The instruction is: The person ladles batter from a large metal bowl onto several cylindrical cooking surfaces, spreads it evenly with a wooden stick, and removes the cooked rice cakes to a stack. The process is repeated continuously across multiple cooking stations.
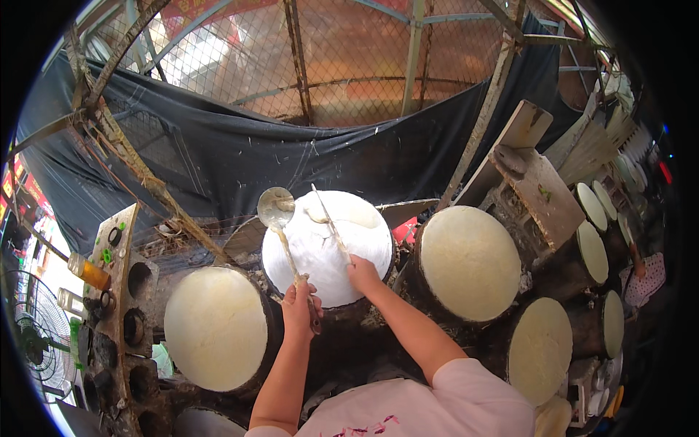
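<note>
A long-handled metal ladle (277, 207), coated with pale batter, is gripped by its handle in my left hand (297, 308). Its bowl hangs over the far left rim of a round griddle (322, 278) whose surface is bright white. My right hand (365, 276) holds a thin, batter-smeared stick or narrow spatula (333, 226) that slants away across the same griddle. Beyond it, a thicker patch of pale batter (355, 213) lies on the far part of that surface. Whether the stick's tip touches the batter I cannot tell.
Round griddles with pale sheets stand close by at left (215, 328), at right (469, 262) and lower right (540, 349). Concrete blocks and a board (117, 257) with jars flank the left, near a fan (38, 338). Dark cloth (262, 158) hangs behind; a board (546, 191) leans at right.
</note>
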{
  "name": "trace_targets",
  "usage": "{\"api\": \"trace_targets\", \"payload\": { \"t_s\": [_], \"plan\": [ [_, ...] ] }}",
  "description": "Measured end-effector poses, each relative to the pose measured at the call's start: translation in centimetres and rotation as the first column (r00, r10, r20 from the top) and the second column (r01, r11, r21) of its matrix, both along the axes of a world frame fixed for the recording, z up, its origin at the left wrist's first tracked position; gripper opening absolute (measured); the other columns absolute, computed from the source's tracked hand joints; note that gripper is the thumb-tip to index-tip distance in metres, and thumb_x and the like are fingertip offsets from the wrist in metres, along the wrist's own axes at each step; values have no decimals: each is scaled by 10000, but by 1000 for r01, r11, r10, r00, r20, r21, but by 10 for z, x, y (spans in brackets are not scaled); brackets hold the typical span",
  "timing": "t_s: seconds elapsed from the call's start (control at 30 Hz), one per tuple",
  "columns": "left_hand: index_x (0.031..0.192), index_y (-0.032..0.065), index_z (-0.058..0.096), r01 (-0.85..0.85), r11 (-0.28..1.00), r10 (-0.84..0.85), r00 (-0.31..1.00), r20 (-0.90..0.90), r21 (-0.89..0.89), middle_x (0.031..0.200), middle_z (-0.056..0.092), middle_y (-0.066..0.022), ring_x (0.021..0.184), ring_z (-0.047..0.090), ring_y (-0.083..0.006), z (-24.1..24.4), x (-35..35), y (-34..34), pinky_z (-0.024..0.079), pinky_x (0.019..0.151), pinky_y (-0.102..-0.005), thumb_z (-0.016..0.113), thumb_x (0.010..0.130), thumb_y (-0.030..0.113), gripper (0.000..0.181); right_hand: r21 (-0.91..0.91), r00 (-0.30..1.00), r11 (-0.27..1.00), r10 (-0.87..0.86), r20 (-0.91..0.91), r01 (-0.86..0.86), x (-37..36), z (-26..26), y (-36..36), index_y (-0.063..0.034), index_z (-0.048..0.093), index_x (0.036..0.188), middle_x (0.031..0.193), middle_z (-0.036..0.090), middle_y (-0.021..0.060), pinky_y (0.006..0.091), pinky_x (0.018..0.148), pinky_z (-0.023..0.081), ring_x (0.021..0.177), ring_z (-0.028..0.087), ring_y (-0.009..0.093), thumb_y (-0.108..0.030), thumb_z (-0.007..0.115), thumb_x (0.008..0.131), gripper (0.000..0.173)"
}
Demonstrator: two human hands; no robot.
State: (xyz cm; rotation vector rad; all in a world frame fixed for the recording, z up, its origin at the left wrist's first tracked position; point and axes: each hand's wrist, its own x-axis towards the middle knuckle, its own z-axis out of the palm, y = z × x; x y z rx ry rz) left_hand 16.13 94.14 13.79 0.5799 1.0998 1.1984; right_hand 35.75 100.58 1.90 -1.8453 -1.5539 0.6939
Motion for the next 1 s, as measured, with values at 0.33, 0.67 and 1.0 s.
{"api": "trace_targets", "payload": {
  "t_s": [0.33,0.67,1.0],
  "plan": [
    [927,63,537,-45,997,45,999,-16,-65,746,504,-7,453,486,-105,3,-4,-14,378,349,-251,586,940,241,185,6,981,982,191,-10,-191,-7,5,-2,-12,566,1017,892,632,262,513,787,471,891,593,448,-137,504,863,208],
    [857,70,533,-99,994,96,993,-65,-40,696,500,-6,440,470,-94,13,12,-29,370,347,-242,595,936,247,204,-92,971,981,181,156,-168,7,13,31,-26,561,1072,955,632,245,499,815,477,925,600,421,-139,481,873,243],
    [834,68,525,-199,978,196,979,-50,-57,676,498,-3,427,461,-91,20,17,-41,362,343,-244,593,936,244,215,-67,966,983,183,182,-174,38,23,53,-66,573,1155,969,636,236,503,822,473,938,599,415,-157,468,879,309]
  ]
}}
